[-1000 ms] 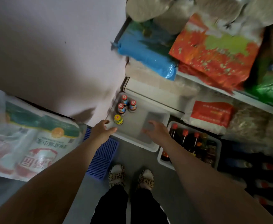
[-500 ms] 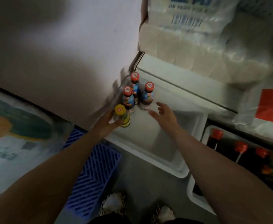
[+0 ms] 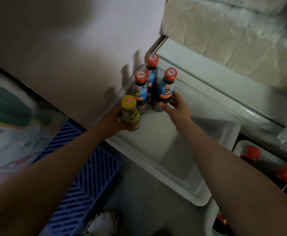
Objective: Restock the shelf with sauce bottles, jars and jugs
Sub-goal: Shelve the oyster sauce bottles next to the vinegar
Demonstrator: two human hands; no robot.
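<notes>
Hands reach into the far left corner of a white tray (image 3: 149,160), where four small sauce bottles stand upright against the wall. The left hand (image 3: 113,120) wraps its fingers round the lower body of the yellow-capped bottle (image 3: 130,112), the one nearest the person, at about seven o'clock of the cluster. The right hand (image 3: 177,109) closes thumb and fingers on the base of the red-capped bottle (image 3: 165,90) at three o'clock of the cluster. Two more red-capped bottles stay untouched: the middle bottle (image 3: 140,90) just beside the yellow one, and the rear bottle (image 3: 151,74) at twelve o'clock, tight in the corner.

Both grips sit low on the glass, well under the caps, which likely steadies tall narrow bottles and lets each be lifted or slid without tipping its neighbours. Taking one in each hand suggests the person means to move two at once, either out to the shelf or into a neater row; which one I cannot tell.

Half a second ago the right hand hovered with spread fingers short of the bottles, and the left only brushed the yellow-capped one; now both are clamped on. The camera has also dropped closer, so the blue crate (image 3: 88,181) at seven o'clock and the dark bottles (image 3: 251,153) at four o'clock sit nearer the edges.
</notes>
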